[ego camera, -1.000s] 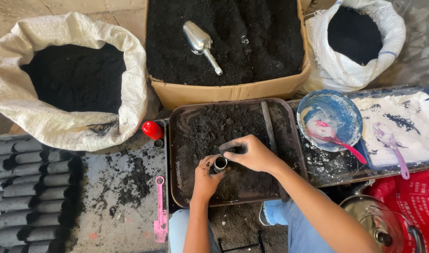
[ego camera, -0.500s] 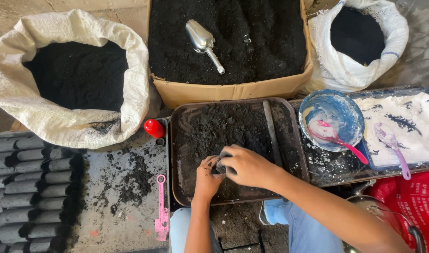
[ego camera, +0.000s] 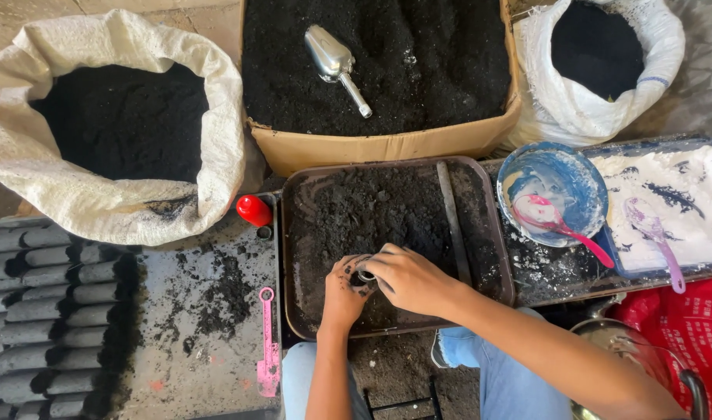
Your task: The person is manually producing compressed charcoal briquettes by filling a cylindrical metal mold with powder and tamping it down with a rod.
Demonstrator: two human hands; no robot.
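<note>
Holding a small metal tube (ego camera: 364,274) upright over the brown tray (ego camera: 294,233), both hands pinching it: left hand (ego camera: 342,292), right hand (ego camera: 406,278); white sacks (ego camera: 224,117) and a cardboard box (ego camera: 371,148) sit behind.

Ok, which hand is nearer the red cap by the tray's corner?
Left. The left hand sits in the brown tray, below and right of the red cap. The right hand lies farther right, beyond the small metal tube both hands grip.

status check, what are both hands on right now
Left hand gripping small metal tube. Right hand pressing on its top. Both over brown tray of black powder. Flat bar lies alongside, not blocking.
</note>
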